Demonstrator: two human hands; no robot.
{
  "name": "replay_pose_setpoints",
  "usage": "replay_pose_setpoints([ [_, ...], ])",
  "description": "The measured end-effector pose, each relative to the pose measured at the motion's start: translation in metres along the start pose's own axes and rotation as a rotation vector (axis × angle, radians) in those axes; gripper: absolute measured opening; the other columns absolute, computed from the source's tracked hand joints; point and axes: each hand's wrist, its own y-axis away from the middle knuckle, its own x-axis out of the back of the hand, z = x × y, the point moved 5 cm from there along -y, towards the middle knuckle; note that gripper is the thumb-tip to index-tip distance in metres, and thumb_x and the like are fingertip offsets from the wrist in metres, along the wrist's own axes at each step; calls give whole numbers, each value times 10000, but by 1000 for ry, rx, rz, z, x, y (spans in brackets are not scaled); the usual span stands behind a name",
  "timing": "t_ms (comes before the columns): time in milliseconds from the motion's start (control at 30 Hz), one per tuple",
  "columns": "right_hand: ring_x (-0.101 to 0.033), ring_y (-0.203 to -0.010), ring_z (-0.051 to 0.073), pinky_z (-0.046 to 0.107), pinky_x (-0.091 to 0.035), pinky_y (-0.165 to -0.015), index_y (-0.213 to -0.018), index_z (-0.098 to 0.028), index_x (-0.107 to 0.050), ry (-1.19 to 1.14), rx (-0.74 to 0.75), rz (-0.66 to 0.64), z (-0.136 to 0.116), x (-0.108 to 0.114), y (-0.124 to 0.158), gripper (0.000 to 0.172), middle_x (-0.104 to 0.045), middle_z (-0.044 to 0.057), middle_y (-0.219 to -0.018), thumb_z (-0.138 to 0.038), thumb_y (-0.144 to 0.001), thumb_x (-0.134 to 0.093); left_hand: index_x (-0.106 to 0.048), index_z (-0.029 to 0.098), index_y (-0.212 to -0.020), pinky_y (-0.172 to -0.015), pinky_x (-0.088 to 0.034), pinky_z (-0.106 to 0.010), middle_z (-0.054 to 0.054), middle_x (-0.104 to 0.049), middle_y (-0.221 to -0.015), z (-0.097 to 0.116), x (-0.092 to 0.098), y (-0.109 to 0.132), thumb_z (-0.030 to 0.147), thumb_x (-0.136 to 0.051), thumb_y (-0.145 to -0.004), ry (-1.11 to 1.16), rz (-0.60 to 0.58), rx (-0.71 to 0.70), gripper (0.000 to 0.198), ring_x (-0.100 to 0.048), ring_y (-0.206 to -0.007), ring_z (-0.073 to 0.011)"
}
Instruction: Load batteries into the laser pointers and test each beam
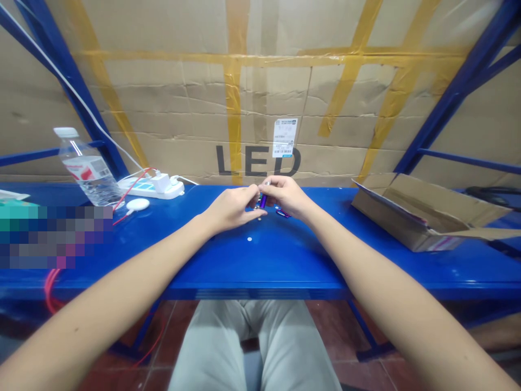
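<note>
purple little tube (263, 201) pinched between left hand (231, 209) and right hand (287, 196) above blue bench (285, 260).

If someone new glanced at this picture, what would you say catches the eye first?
The left hand and right hand meet over the middle of the blue table, the right pinching a small purple object. Behind them, cardboard bears large letters, LED. A bottle stands far left and an open box lies right.
</note>
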Motion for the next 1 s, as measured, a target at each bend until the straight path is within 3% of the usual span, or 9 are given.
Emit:
replay_pose_setpoints([
  [367, -487, -520, 93, 246, -381, -515, -699, -173, -576, 55, 44, 88, -11, -1, 4, 352, -568, -29, -578, -436, -695, -810, -486, 198, -806, -512, -353, -266, 10, -638, -669, -3, 1, 2, 494, -626, -890, -127, 18, 49, 338, -627, -577, -159],
  [533, -502, -527, 109, 256, -384, -514, -708, -169, -598, 129, 23, -13, -11, -9, 5, 355, -578, -18, -578, -467, -711, -792, -490, 199, -771, -492, -309, -278, 1, -648, -643, -5, 1, 4, 549, -630, -871, -192, 65, 38, 389, -628, -556, -172],
  [833, -500, -522, 103, 248, -388, -517, -712, -175, -600, 111, 120, 114, -16, 2, 4, 347, -552, -32, -548, -472, -748, -775, -517, 202, -758, -479, -301, -280, 4, -624, -573, -4, 6, 3, 595, -573, -893, -262, 113, 49, 419, -620, -522, -176],
  [1000, -532, -549, 118, 260, -410, -533, -686, -164, -614, 146, -14, -73, -14, -12, 8, 332, -588, -5, -586, -449, -745, -773, -533, 200, -762, -466, -304, -280, -14, -639, -596, -4, 0, 6, 667, -572, -856, -258, 104, 17, 479, -611, -514, -176],
])
